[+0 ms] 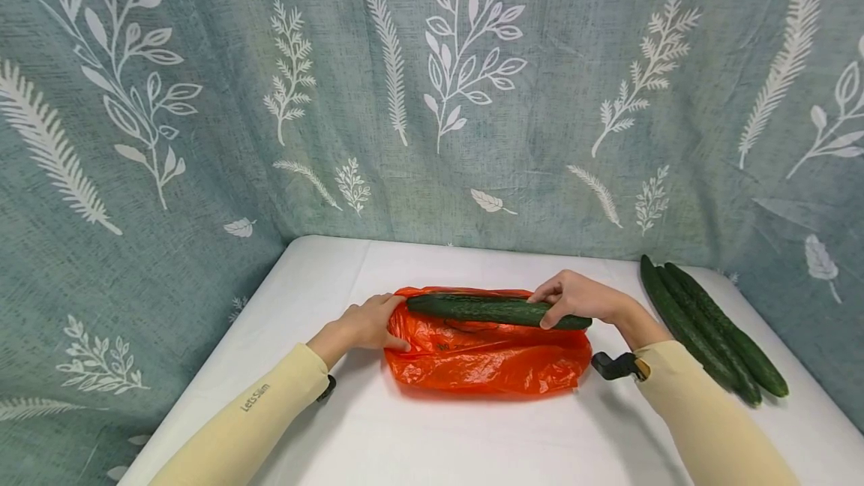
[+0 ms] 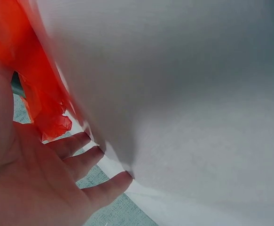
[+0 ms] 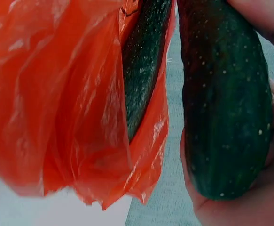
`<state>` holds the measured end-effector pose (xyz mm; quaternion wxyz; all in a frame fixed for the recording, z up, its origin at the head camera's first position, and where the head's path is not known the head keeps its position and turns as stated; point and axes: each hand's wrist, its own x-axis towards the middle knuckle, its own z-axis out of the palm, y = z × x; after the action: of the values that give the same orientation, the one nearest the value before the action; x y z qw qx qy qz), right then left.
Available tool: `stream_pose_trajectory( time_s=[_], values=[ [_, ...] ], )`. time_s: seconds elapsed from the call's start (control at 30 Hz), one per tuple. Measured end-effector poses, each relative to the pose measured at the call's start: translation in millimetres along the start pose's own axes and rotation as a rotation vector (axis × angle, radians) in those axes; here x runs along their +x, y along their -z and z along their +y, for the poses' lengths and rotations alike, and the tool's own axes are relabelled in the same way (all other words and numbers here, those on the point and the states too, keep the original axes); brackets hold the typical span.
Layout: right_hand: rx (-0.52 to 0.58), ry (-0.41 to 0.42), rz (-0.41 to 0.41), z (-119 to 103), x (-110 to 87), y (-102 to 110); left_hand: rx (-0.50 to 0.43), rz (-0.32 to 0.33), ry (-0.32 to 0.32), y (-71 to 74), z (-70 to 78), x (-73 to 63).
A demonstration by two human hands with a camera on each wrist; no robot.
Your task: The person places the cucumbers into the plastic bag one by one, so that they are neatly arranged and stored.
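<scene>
My right hand (image 1: pixel 574 298) grips a long dark green cucumber (image 1: pixel 479 308) by its right end, thumb on the near side and fingers over the far side. The cucumber lies lengthwise over the mouth of a red plastic bag (image 1: pixel 486 370), its left tip by my left hand (image 1: pixel 370 323). That hand spreads at the bag's left end, thumb against the plastic; in the left wrist view several fingers (image 2: pixel 106 188) extend nearly straight beside the bag. The right wrist view shows a second cucumber (image 3: pixel 144 70) inside the bag, partly hidden by red plastic.
Several more cucumbers (image 1: pixel 709 328) lie side by side at the table's right, beyond my right forearm. The white table (image 1: pixel 405 265) meets a leaf-patterned green-blue curtain (image 1: pixel 432 171) at the back and sides.
</scene>
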<state>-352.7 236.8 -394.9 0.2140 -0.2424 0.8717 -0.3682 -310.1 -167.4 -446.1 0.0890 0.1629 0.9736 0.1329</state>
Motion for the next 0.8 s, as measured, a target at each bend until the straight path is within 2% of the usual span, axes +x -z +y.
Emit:
stream_pose_trajectory(
  time_s=[0.33,0.57,0.8],
  values=[
    [-0.01,0.013,-0.019,-4.7,11.8,-4.7,-0.006,-0.008,0.005,-3.4,-1.9,4.0],
    [-0.077,0.029,-0.023,-7.3,17.7,-5.3,0.01,-0.009,0.013,-2.2,-1.3,3.5],
    [-0.124,0.006,-0.026,-5.6,24.6,-10.3,-0.004,-0.008,0.007,-2.2,-2.9,2.1]
  ],
)
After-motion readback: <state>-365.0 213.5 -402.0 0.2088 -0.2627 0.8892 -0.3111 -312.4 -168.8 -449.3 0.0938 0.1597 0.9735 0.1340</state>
